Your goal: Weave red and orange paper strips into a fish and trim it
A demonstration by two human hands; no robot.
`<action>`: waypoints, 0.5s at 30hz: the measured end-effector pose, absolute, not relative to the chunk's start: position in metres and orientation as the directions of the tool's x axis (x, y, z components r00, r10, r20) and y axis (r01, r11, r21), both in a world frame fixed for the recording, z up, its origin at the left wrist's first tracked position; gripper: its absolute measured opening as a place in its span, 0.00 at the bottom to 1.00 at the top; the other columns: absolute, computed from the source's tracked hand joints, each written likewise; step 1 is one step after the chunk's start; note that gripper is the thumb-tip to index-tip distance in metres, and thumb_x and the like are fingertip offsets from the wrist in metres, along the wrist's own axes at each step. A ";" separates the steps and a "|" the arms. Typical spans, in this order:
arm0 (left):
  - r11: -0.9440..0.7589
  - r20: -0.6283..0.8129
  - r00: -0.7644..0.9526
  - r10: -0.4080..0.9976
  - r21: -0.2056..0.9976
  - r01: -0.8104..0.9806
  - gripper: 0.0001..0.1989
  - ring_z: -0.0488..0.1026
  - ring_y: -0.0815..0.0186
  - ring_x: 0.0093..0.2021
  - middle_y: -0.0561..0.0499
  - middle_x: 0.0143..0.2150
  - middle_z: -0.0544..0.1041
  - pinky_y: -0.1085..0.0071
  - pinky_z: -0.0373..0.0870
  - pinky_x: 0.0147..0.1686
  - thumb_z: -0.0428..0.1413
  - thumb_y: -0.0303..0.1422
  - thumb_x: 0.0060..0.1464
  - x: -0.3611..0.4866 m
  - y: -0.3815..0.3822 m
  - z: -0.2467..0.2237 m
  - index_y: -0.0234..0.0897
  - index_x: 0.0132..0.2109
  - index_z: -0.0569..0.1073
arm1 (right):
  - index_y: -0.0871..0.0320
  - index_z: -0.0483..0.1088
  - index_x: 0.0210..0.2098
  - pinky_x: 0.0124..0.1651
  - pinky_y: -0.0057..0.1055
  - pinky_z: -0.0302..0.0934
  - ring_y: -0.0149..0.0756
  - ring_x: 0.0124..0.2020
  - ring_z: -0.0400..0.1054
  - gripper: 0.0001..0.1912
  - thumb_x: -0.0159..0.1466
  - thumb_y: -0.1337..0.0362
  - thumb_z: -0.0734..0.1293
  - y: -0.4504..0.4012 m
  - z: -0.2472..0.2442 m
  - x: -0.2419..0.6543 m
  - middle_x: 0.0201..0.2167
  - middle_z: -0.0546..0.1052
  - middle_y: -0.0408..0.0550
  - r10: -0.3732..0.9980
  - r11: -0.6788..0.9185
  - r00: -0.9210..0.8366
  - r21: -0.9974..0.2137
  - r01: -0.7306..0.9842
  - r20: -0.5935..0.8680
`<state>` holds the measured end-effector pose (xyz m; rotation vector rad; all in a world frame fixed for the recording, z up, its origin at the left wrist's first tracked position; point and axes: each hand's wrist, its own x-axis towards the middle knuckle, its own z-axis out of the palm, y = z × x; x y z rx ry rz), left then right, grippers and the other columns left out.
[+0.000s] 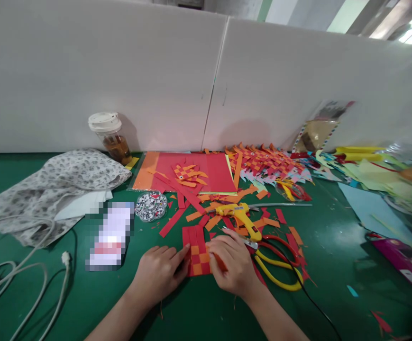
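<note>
A small woven paper piece [199, 258] in a red and orange check lies on the green table in front of me, with loose red strips at its far end. My left hand [161, 270] has its fingers curled and its thumb pressing on the piece's left edge. My right hand [232, 265] is closed at the right edge, over an orange paper strip [220, 262] that shows partly beneath the fingers. Its palm side is hidden. Scissors [279, 279] with red and yellow handles lie just right of that hand. A yellow glue gun [241, 217] rests beyond it.
A phone [109, 237] and a case of googly eyes [151, 206] lie left, near a patterned cloth [63, 184] and cables. A lidded cup [109, 137] stands by the white partition. Paper sheets [209, 170], scraps and finished woven fish [266, 163] fill the back.
</note>
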<state>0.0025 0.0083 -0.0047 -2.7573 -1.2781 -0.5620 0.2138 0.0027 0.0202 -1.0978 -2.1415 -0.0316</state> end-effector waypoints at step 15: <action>-0.663 0.347 0.596 0.724 0.112 0.740 0.14 0.70 0.67 0.22 0.53 0.22 0.73 0.72 0.62 0.22 0.52 0.34 0.54 0.004 0.010 0.001 0.38 0.47 0.73 | 0.57 0.66 0.39 0.51 0.43 0.60 0.38 0.39 0.70 0.07 0.60 0.68 0.61 -0.006 0.024 0.214 0.35 0.77 0.49 0.673 0.717 -0.575 -0.219 0.662 0.465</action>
